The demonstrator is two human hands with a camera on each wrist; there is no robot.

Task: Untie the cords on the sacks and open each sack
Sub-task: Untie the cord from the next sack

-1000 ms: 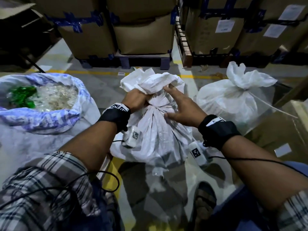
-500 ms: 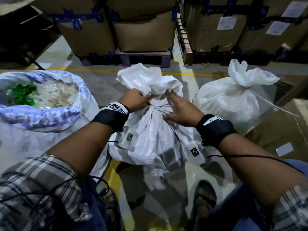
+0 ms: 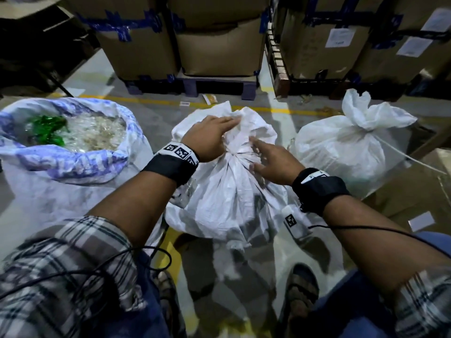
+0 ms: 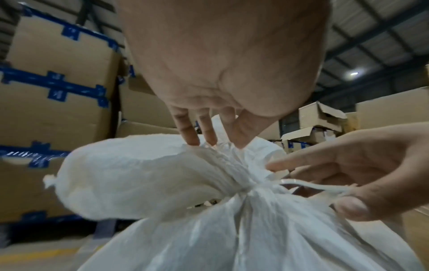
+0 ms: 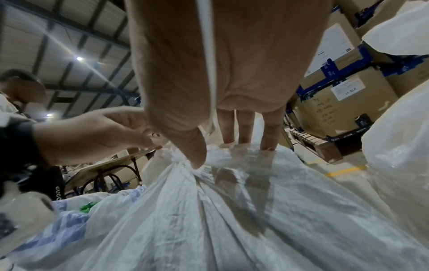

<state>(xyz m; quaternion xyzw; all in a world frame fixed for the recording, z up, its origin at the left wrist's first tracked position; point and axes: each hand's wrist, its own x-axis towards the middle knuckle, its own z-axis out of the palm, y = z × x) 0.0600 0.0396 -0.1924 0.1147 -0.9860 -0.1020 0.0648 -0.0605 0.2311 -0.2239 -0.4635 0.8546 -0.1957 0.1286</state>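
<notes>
The middle white sack (image 3: 227,198) stands on the floor between my knees, tied at its neck (image 4: 246,187). My left hand (image 3: 219,128) lies on the bunched top above the knot, its fingers (image 4: 188,132) straight. My right hand (image 3: 271,159) rests on the neck from the right, fingers spread and straight. A white cord (image 4: 313,185) runs taut from the knot through the crook of my right thumb and across that palm (image 5: 207,55). A second white sack (image 3: 349,145) at the right is tied shut. The sack at the left (image 3: 73,152) is open.
Stacked cardboard boxes (image 3: 219,45) on pallets wall off the far side behind a yellow floor line (image 3: 146,101). Another carton (image 3: 415,198) sits low at the right. My sandalled foot (image 3: 300,289) is just below the middle sack. The open sack holds clear scraps and green pieces (image 3: 48,128).
My left hand has let go of the bunched top and now lies flat over it, farther from me. My right hand's fingers have spread over the neck. The sack top leans away.
</notes>
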